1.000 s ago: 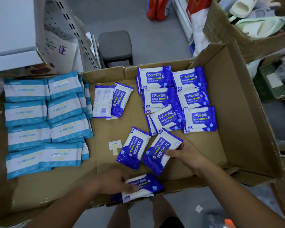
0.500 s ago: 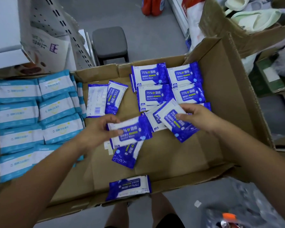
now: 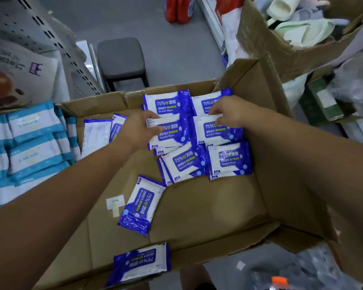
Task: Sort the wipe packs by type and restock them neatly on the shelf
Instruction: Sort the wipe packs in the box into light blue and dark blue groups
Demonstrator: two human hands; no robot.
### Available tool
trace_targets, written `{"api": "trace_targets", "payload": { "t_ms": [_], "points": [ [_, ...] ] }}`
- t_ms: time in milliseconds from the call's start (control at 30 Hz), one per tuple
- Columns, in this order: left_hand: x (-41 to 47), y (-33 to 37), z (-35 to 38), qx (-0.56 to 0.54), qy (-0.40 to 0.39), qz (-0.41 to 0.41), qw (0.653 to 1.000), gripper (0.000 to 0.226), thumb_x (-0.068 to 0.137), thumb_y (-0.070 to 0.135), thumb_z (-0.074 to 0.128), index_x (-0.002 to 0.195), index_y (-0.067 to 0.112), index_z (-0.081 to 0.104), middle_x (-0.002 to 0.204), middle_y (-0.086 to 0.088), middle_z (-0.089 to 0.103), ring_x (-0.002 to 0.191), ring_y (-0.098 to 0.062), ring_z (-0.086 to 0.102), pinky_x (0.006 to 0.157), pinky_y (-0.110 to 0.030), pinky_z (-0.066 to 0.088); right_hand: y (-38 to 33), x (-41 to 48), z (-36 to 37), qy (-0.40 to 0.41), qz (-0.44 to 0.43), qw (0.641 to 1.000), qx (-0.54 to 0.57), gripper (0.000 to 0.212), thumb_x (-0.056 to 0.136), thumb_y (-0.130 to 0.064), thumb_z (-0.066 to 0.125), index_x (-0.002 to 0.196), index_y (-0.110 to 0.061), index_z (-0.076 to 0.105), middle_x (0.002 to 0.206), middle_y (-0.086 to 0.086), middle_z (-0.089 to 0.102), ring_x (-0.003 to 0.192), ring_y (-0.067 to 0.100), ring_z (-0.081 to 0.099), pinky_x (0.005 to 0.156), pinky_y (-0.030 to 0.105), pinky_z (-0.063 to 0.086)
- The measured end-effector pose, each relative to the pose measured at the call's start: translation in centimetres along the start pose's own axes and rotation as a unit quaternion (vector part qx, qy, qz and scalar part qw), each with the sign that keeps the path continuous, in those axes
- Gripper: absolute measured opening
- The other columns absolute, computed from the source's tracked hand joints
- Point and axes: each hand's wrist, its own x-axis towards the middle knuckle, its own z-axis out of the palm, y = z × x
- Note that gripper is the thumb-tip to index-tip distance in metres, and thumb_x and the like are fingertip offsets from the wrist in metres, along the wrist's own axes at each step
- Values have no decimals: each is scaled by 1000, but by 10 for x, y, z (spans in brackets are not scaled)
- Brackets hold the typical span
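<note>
In the cardboard box (image 3: 208, 206), the left hand (image 3: 136, 128) grips one blue wipe pack (image 3: 172, 132); the right hand (image 3: 228, 111) seemingly pinches the neighbouring pack (image 3: 220, 135).

The left hand (image 3: 137, 130) is covering the left end of the blue-and-white plastic alcohol wipe pack (image 3: 174, 132) it is pinching. The right hand (image 3: 228, 110) is hiding much of the far-right blue-and-white pack (image 3: 203, 102); its own grip is not showing. Pale-blue striped wipe packs (image 3: 29, 143) are running off the left edge, print blurring.

Alcohol wipe packs (image 3: 197, 130) in cardboard box (image 3: 208, 210) — far right corner, striped packs (image 3: 29, 147) left, stool (image 3: 122, 57) behind
</note>
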Motion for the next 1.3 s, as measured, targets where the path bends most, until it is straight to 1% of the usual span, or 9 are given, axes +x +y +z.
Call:
{"api": "trace_targets", "payload": {
  "t_ms": [133,267,400,567,667,767,867,1000,1300],
  "points": [
    [-3,5,27,193,75,59,977,42,82,36,80,119,22,65,127,-2,59,116,-20,57,95,-38,43,6,1,17,96,34,979,-174,40,86,-22,70,125,-25,63,126,7,57,117,29,50,99,40,36],
    [-25,-6,30,145,199,93,965,40,75,37,83,108,26,62,109,1,57,101,-18,56,92,-40,46,-26,-34,31,192,23,981,-28,33,89,-24,65,121,-23,62,113,4,61,109,25,55,89,38,42],
    [-84,-60,22,113,81,58,989,28,81,41,73,104,29,62,107,8,59,97,-13,58,86,-38,52,-109,-99,64,-2,-39,990,139,25,93,-47,55,96,-25,66,90,-6,66,89,17,62,69,29,44],
    [-133,-100,18,286,-101,72,950,88,76,51,76,150,35,33,156,8,32,140,-18,37,110,-39,36,-174,-148,141,-265,-9,956,127,56,90,-65,51,112,-16,65,113,7,68,108,28,63,87,35,47],
    [-139,-101,20,313,-79,30,946,102,76,47,79,156,29,18,160,3,22,141,-23,34,110,-36,33,-182,-156,172,-270,2,956,116,63,79,-74,60,115,-23,64,118,1,67,108,21,63,84,31,46],
    [-137,-103,19,312,-65,10,948,107,73,43,83,155,36,14,156,-2,22,135,-27,38,107,-39,39,-185,-154,194,-248,47,935,250,33,78,-48,76,92,-20,66,91,-5,70,84,9,66,70,21,51],
    [-137,-107,17,433,-52,117,892,95,67,44,86,147,41,34,158,-1,24,139,-25,29,103,-46,36,-182,-150,201,-207,98,901,367,35,79,-21,80,77,-26,45,76,-12,52,64,-1,47,55,12,37],
    [-133,-125,0,494,-141,308,801,76,60,22,90,126,40,58,153,3,44,143,-20,35,102,-49,35,-160,-142,189,-166,130,868,450,39,72,-10,82,101,-17,57,90,-1,67,79,14,64,67,31,56],
    [-119,-119,-37,578,-191,379,697,77,74,28,82,141,38,47,150,-6,42,140,-27,37,106,-52,32,-105,-126,132,-127,124,833,523,38,82,-5,77,112,-23,62,109,1,71,98,15,69,81,37,60]
  ]
}}
